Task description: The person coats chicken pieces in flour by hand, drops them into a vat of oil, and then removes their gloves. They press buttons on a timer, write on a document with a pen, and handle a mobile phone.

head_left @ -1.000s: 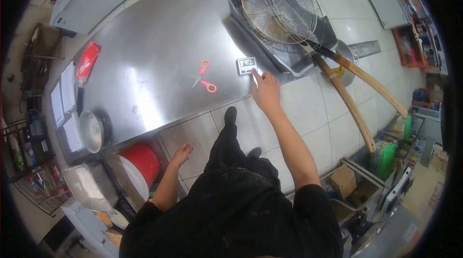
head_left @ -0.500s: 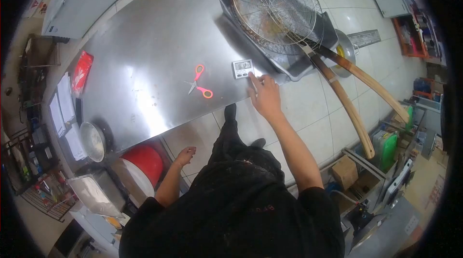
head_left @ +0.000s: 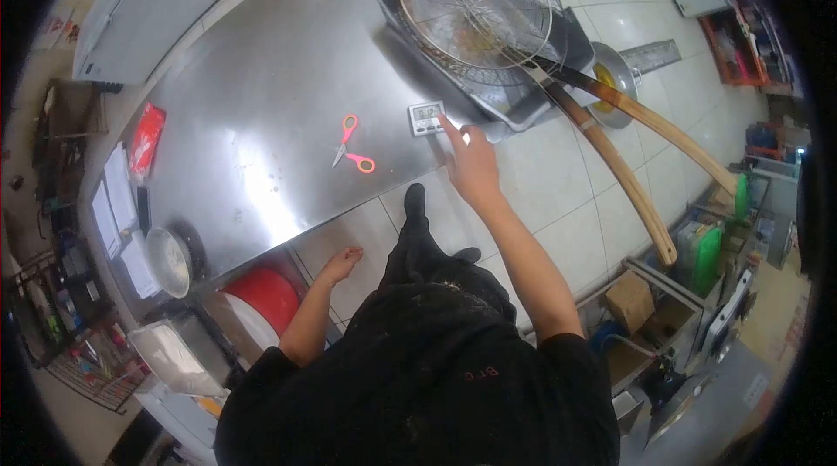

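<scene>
A small white digital timer (head_left: 426,118) lies near the front edge of the steel table (head_left: 296,74). My right hand (head_left: 472,161) reaches over the edge. Its index finger is stretched out to the timer's right side, at the buttons, and the other fingers are bent with nothing in them. Dark digits show on the screen, too blurred to read surely. Left of the timer, scissors (head_left: 350,152) with pink and orange handles lie with blades spread. My left hand (head_left: 341,265) hangs below the table edge, fingers loosely extended, touching nothing I can see.
Large wire strainers (head_left: 475,8) rest over a grey bin (head_left: 514,122), their long wooden handles (head_left: 623,165) jutting right over the floor. A red packet (head_left: 146,142), papers (head_left: 106,215) and a metal bowl (head_left: 168,262) line the left end. A red bucket (head_left: 263,299) stands below.
My right index finger has moved up along the timer's right side. My left hand has risen slightly and its fingers have straightened somewhat. The whole view has shifted a little.
</scene>
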A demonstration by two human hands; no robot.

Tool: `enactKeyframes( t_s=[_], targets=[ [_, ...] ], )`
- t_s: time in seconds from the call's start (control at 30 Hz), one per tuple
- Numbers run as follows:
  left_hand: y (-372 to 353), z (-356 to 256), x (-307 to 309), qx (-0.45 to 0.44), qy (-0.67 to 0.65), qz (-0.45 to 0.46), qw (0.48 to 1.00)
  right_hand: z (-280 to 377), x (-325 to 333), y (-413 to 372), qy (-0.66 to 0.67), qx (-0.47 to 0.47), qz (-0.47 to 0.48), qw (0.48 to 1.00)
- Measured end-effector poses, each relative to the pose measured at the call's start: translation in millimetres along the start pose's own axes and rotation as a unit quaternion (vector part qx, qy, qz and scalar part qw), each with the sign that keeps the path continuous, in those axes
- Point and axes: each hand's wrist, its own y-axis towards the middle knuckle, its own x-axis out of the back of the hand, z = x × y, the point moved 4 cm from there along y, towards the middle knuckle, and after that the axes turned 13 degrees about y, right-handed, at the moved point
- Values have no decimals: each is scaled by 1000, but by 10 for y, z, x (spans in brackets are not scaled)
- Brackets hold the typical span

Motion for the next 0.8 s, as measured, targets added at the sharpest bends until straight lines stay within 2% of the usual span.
enactKeyframes(
  t_s=[0.03,0.07,0.1,0.13,0.17,0.23,0.27,0.3,0.33,0.37,0.43,0.47,0.5,0.53,0.57,0.6,0.63,0.67,0.7,0.73,0.77,0.8],
  targets=[
    [-59,-105,-7,-2,9,3,1000,-31,26,-82,71,-40,10,997],
    [-127,-309,-3,-77,-2,-2,997,-115,-36,-265,69,-52,-1,996],
    [-150,-586,55,-160,-8,0,987,-275,-165,-498,156,-62,-7,986],
    [-170,-859,89,-181,22,23,983,-405,-128,-724,233,-73,-28,969],
    [-232,-1111,80,-183,32,1,983,-416,-31,-959,314,-168,-10,934],
    [-313,-1723,-38,-217,57,-4,974,-697,20,-1544,390,-238,-29,889],
    [-350,-2052,-125,-243,70,8,968,-876,43,-1823,411,-237,-91,875],
    [-437,-2360,-279,-280,107,27,954,-934,185,-2105,363,-296,-120,875],
    [-531,-2662,-477,-315,143,42,937,-1013,315,-2364,451,-339,-147,813],
    [-643,-2941,-725,-342,180,73,919,-1210,242,-2704,528,-338,-225,746],
    [-895,-3382,-1329,-381,230,138,885,-1186,596,-3204,556,-306,-333,698],
    [-1014,-3561,-1656,-430,292,151,841,-1229,751,-3488,544,-301,-380,685],
    [-1153,-3812,-2102,-441,321,173,820,-1406,880,-3769,530,-347,-365,682],
    [-1428,-4022,-2551,-495,358,183,770,-1507,979,-4057,517,-389,-346,679],
    [-1672,-4142,-2997,-545,387,188,720,-1583,1092,-4351,512,-384,-377,670],
    [-1844,-4272,-3466,-590,419,189,664,-1710,1215,-4641,562,-379,-431,596],
    [-1997,-4349,-3916,-597,428,198,649,-1826,1303,-4925,608,-367,-477,518],
    [-2281,-4395,-4379,-661,414,213,588,-1928,1401,-5211,604,-359,-492,515],
    [-2549,-4377,-4874,-720,391,226,528,-2063,1475,-5542,623,-305,-531,486],
    [-2805,-4349,-5387,-719,401,232,518,-2130,1520,-5846,647,-246,-568,445],
    [-3082,-4257,-5848,-744,397,274,462,-2181,1513,-6122,645,-240,-578,438],
    [-3328,-4152,-6241,-767,387,314,404,-2244,1613,-6401,635,-101,-628,437]
  ],
)
